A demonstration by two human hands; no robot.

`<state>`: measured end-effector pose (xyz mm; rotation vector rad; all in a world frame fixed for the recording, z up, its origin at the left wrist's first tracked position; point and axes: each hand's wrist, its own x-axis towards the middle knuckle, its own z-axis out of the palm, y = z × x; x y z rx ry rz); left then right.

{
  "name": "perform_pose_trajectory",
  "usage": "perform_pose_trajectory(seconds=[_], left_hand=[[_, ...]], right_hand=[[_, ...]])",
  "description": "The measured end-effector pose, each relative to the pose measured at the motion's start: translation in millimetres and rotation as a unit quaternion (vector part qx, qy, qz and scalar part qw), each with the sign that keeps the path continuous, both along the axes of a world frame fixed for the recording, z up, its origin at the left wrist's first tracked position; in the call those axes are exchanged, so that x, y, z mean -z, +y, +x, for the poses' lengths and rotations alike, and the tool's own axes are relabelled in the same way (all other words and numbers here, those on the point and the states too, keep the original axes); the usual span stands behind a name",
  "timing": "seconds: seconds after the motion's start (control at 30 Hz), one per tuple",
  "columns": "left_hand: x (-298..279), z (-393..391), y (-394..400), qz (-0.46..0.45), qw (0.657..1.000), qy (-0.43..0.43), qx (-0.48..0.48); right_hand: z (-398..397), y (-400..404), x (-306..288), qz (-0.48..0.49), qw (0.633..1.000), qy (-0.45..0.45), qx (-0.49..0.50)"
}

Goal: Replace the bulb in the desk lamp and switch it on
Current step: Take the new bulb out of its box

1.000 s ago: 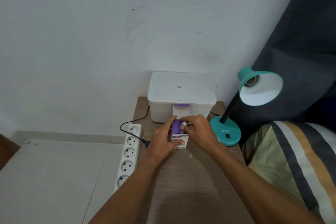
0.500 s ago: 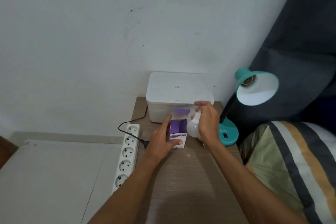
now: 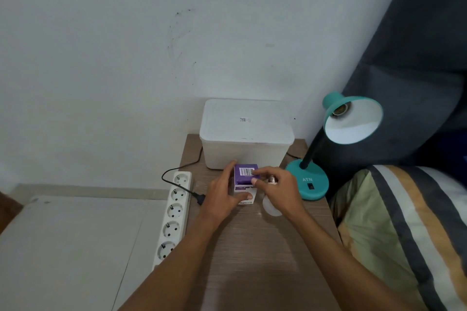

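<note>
A teal desk lamp stands at the right of the wooden table, its shade tilted toward me with an empty socket inside. My left hand grips the purple and white bulb box upright on the table. My right hand holds the white bulb, with its metal base poking up between the fingers. That hand's fingertips press on the box's closed top flap.
A white lidded plastic bin sits behind the box against the wall. A white power strip lies along the table's left edge with a black plug in it. A striped pillow lies to the right.
My right hand pulled the bulb out of the box, then came back down with it, and the box's top flap is now folded shut.
</note>
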<state>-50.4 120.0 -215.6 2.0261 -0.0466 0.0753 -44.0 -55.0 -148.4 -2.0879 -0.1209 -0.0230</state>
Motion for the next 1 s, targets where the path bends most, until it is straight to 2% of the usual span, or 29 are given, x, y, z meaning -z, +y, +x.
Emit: perform_pose_trajectory(seconds=[0.43,0.77,1.0], left_hand=[[0,-3,1,0.031,0.995,-0.082,0.037],[1,-1,0,0.024,0.995,-0.086,0.033],[-2,-3,0,0.021,0.996,-0.080,0.036]], right_hand=[[3,10,2,0.036,0.998,0.052,0.030],[5,21,-3,0.089,0.987,0.115,0.072],[-1,20,-3,0.099,0.984,0.125,0.078]])
